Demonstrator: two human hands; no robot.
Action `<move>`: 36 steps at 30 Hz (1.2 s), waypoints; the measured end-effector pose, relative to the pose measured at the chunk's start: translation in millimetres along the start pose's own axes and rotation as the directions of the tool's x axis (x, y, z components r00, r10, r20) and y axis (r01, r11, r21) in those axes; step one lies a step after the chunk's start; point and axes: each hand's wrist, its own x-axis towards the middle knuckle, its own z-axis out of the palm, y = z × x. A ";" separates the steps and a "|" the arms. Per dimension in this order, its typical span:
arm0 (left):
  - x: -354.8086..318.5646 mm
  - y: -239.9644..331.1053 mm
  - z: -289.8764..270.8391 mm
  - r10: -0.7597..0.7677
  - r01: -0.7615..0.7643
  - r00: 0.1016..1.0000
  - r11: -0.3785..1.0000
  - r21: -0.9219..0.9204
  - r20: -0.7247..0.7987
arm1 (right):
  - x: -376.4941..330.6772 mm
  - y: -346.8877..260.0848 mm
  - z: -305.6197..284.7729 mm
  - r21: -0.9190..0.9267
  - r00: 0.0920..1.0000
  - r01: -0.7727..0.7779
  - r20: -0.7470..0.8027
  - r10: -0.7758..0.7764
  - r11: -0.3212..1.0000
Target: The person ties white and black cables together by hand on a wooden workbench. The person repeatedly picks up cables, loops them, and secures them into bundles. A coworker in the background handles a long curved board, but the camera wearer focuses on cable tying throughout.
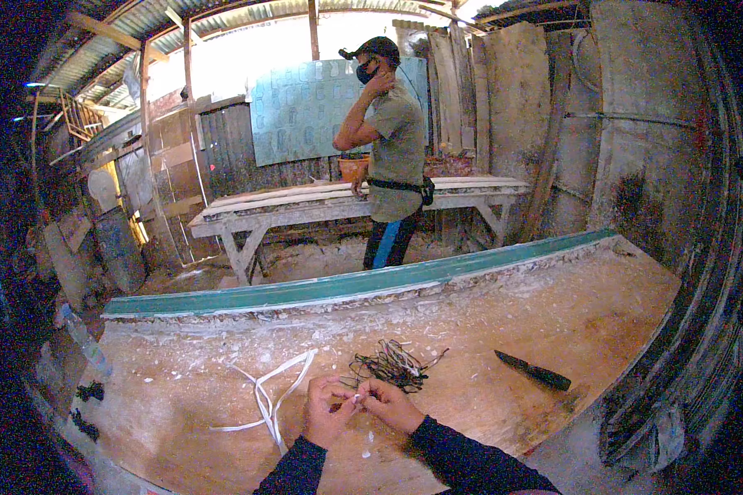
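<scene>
My left hand (327, 407) and my right hand (391, 406) meet over the near part of the wooden tabletop (198, 363). The fingers of both are pinched together around a small white piece (357, 398), mostly hidden by the fingertips; its kind I cannot make out. Just beyond my hands lies a tangled bundle of dark and white cords (395, 365). Flat white strips (266, 399) lie crossed beside my left hand. Farther off to the right, a knife (533, 370) with a black handle rests on the wood, its blade pointing away to the left.
A long green moulding (363, 276) runs along the table's far edge, with white flakes scattered near it. A clear bottle (85, 340) and dark clumps (89, 391) are at the left edge. Beyond, a person (397, 140) stands by a white bench (297, 209) with an orange pot (353, 169).
</scene>
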 end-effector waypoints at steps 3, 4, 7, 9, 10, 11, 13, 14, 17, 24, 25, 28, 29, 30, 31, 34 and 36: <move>4.8 -7.9 -3.5 0.085 -0.086 0.996 0.996 0.034 0.016 | -0.1 1.9 -1.1 0.059 0.999 -0.042 0.031 0.041 0.997; 5.4 -9.6 -5.1 0.143 -0.145 0.989 0.985 0.097 0.028 | 0.0 2.0 -1.4 0.061 0.998 -0.038 0.046 0.035 0.997; 2.7 -11.0 -8.1 -0.072 0.075 0.997 0.990 -0.117 0.033 | 1.4 0.7 -1.5 0.081 0.996 -0.063 0.072 0.057 0.995; 0.1 -9.5 -10.3 -0.158 0.165 0.985 0.978 -0.126 0.067 | 2.4 -2.0 -1.1 0.117 0.992 -0.103 0.078 0.094 0.988; 0.0 -8.6 -10.7 -0.200 0.210 0.976 0.969 -0.129 0.085 | 2.8 -4.2 -0.5 0.144 0.990 -0.125 0.080 0.114 0.982; 0.4 -7.9 -10.7 -0.140 0.146 0.988 0.986 -0.084 0.068 | 2.9 -6.8 0.3 0.171 0.988 -0.146 0.081 0.134 0.974; 1.7 -7.1 -10.7 -0.015 0.015 0.999 1.000 0.010 0.039 | 0.5 -13.3 2.9 0.203 0.987 -0.158 0.055 0.150 0.966; 2.6 -7.4 -10.5 0.003 -0.004 0.999 1.000 0.028 0.036 | -0.9 -16.5 4.3 0.211 0.986 -0.165 0.053 0.157 0.964; 4.4 -10.8 -10.7 0.079 -0.081 0.997 0.990 0.115 0.024 | -4.1 -23.5 6.0 0.179 0.993 -0.113 -0.003 0.115 0.977; 5.0 -20.3 -9.3 0.089 -0.087 0.996 0.983 0.164 -0.009 | -1.7 -13.9 5.8 0.219 0.992 -0.056 -0.101 0.080 0.974; 4.0 -19.5 -8.7 0.078 -0.071 0.997 0.979 0.193 -0.025 | -1.5 -12.4 6.5 0.241 0.992 -0.054 -0.101 0.080 0.969; 1.2 -13.3 -8.7 0.095 -0.086 0.994 0.986 0.145 -0.058 | -3.3 -12.3 7.9 0.303 0.985 -0.100 -0.101 0.136 0.948; 0.6 -10.9 -8.9 0.057 -0.052 0.997 0.993 0.105 -0.052 | -3.9 -13.8 8.4 0.329 0.984 -0.120 -0.088 0.157 0.937; 0.0 -8.7 -9.1 0.019 -0.016 0.999 0.998 0.065 -0.044 | -4.5 -15.9 8.8 0.325 0.981 -0.121 -0.105 0.163 0.938; -0.3 -7.1 -8.7 -0.019 0.020 0.999 0.999 0.025 -0.036 | -4.6 -18.4 9.0 0.327 0.981 -0.118 -0.108 0.161 0.938; -0.8 -4.8 -6.3 -0.095 0.092 0.995 0.989 -0.113 -0.024 | -2.6 -26.8 9.5 0.257 0.980 -0.136 -0.106 0.167 0.957; -0.2 -4.0 -5.7 -0.125 0.123 0.992 0.983 -0.135 -0.006 | -3.8 -31.3 9.8 0.241 0.980 -0.145 -0.098 0.173 0.960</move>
